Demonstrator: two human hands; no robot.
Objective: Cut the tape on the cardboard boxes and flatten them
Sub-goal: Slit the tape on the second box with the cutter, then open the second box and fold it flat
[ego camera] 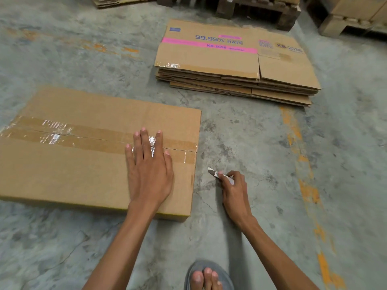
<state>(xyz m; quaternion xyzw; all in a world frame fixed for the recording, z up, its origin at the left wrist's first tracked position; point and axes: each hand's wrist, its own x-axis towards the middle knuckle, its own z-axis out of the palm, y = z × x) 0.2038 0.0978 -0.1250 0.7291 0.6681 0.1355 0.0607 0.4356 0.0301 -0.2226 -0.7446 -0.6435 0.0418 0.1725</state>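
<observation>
Box [69, 168] — left end cropped.

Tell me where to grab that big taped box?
Probably by the right end of the box, coming from the bare floor beside it: it lies low and wide with a flat top, and the left hand presses near that end.

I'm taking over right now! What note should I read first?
Left hand: flat, pressing the taped box near its right end, fingers across the tape.
Right hand: grips a cutter, blade clear of the box, over the floor beside it.
Done: a stack of flattened boxes lies farther back, to the right.
Left: this box seems unflattened. I cannot tell whether its tape is slit. Check the seam, cut if needed, then flatten.
</observation>
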